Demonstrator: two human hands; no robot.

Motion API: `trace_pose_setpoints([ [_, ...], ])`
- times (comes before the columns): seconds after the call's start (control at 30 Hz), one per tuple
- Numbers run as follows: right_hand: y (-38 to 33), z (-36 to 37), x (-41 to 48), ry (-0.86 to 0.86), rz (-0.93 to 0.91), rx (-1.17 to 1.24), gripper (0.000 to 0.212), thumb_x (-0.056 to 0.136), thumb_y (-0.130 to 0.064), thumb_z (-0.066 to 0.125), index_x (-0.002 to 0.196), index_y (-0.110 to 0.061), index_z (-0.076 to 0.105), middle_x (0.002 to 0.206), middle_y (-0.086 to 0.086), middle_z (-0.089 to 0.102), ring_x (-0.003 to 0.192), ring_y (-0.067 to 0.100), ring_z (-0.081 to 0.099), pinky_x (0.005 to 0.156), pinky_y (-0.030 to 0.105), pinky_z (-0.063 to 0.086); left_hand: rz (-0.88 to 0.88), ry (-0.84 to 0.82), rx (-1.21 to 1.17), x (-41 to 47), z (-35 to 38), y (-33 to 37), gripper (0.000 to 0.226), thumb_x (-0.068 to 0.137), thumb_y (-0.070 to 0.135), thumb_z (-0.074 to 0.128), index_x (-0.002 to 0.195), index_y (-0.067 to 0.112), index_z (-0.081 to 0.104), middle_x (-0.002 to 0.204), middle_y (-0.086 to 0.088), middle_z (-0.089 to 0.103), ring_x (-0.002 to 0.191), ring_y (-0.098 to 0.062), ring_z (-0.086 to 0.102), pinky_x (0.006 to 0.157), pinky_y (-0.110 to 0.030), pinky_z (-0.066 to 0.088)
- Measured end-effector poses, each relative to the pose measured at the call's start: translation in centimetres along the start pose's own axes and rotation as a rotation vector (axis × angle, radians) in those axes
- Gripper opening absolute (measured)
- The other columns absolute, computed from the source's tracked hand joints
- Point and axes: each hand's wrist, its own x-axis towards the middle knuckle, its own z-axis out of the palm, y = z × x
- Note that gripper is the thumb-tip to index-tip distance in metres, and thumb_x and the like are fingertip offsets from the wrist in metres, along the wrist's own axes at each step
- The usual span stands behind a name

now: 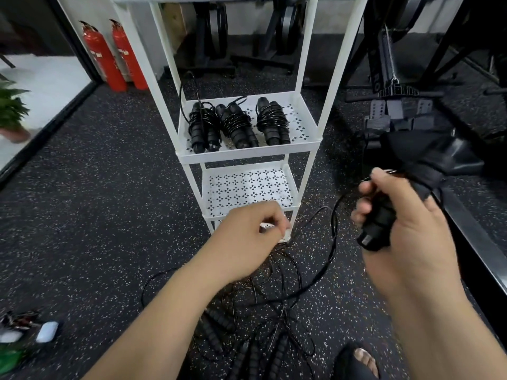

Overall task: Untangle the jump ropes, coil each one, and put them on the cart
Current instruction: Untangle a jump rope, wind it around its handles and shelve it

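Left hand (247,231): fingers curled, tips drawn together, blurred; I cannot tell whether they pinch anything.
Cart (247,155): three coiled ropes (236,124) lie on its middle shelf.
Tangle (263,319): on the floor below the hands. A hard pull may tighten its knots.
Cord (332,242): rises from the tangle toward the right hand and could snag the cart's leg.
Right hand (411,223): fingers wrapped round the black handles (375,226).
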Motion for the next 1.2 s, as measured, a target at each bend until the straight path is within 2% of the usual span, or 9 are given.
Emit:
trace_pose_setpoints([
  [0.03,0.2,0.0,0.0,-0.003,0.028,0.005,0.009,0.098,-0.012,0.070,0.094,-0.017,0.063,0.079,0.003,0.066,0.059,0.013,0.052,0.052,0.022,0.042,0.011,0.018,-0.103,-0.1,0.1,0.6,0.023,0.102,0.016,0.060,0.094,0.037,0.066,0.116,0.027,0.072,0.095,-0.011,0.073,0.073,-0.029,0.058],
  [0.1,0.9,0.2,-0.4,-0.028,0.103,0.002,0.009,0.096,-0.010,0.070,0.094,-0.015,0.063,0.078,0.005,0.066,0.059,0.013,0.051,0.051,0.021,0.042,0.075,0.017,-0.240,-0.1,0.7,1.7,0.028,0.102,0.015,0.065,0.111,0.041,0.066,0.121,0.026,0.072,0.111,0.003,0.069,0.094,-0.028,0.056],
  [0.2,1.5,0.7,-1.2,-0.088,0.153,-0.047,0.011,0.091,-0.010,0.073,0.093,-0.012,0.062,0.077,0.009,0.066,0.058,0.015,0.051,0.051,0.022,0.044,0.130,0.045,-0.275,0.4,2.2,2.1,0.024,0.102,0.021,0.070,0.115,0.040,0.069,0.117,0.020,0.075,0.119,0.000,0.067,0.112,-0.040,0.049],
  [0.33,1.3,1.1,-1.4,-0.088,0.123,-0.072,0.010,0.091,-0.009,0.074,0.089,-0.012,0.065,0.077,0.010,0.067,0.057,0.015,0.052,0.051,0.023,0.046,0.111,0.033,-0.281,0.6,2.8,1.7,0.006,0.104,0.035,0.066,0.102,0.035,0.072,0.094,0.009,0.078,0.098,-0.023,0.073,0.098,-0.057,0.056],
  [0.43,0.9,0.9,-1.2,-0.075,0.119,-0.055,0.010,0.095,-0.008,0.072,0.093,-0.013,0.064,0.078,0.008,0.068,0.058,0.014,0.053,0.051,0.022,0.046,0.104,-0.015,-0.159,0.5,2.2,1.3,0.012,0.106,0.033,0.064,0.096,0.032,0.071,0.078,0.012,0.072,0.079,-0.014,0.069,0.081,-0.042,0.056],
  [0.67,0.4,-0.3,-0.2,0.018,0.052,0.001,0.008,0.098,-0.010,0.072,0.100,-0.015,0.065,0.083,0.005,0.069,0.062,0.013,0.054,0.054,0.021,0.044,0.090,0.034,0.100,1.0,0.8,0.0,0.011,0.104,0.044,0.065,0.097,0.040,0.071,0.083,0.016,0.070,0.069,-0.003,0.062,0.070,-0.029,0.054],
  [0.87,-0.1,-0.6,0.0,0.006,0.006,0.041,0.007,0.098,-0.015,0.072,0.101,-0.018,0.066,0.087,0.004,0.070,0.064,0.011,0.054,0.057,0.021,0.044,0.165,0.133,0.257,1.3,0.2,-1.4,0.023,0.110,0.038,0.054,0.121,0.038,0.075,0.099,0.024,0.072,0.100,0.004,0.059,0.091,-0.024,0.049],
  [0.97,0.8,0.1,-0.7,-0.080,0.097,0.029,0.021,0.095,-0.019,0.075,0.114,-0.012,0.069,0.083,0.004,0.068,0.062,0.011,0.053,0.054,0.020,0.044,0.203,0.143,0.260,1.1,0.6,-0.7,0.029,0.113,0.035,0.049,0.130,0.036,0.071,0.101,0.022,0.074,0.084,0.010,0.059,0.073,-0.010,0.041],
  [1.2,3.5,0.7,-1.6,-0.143,0.054,-0.355,0.009,0.090,-0.014,0.082,0.089,-0.013,0.073,0.081,0.012,0.076,0.063,0.019,0.059,0.056,0.031,0.046,0.256,0.093,0.225,0.7,1.1,0.0,0.017,0.111,0.024,0.052,0.103,0.034,0.063,0.083,0.011,0.063,0.085,-0.010,0.060,0.077,-0.043,0.053],
])
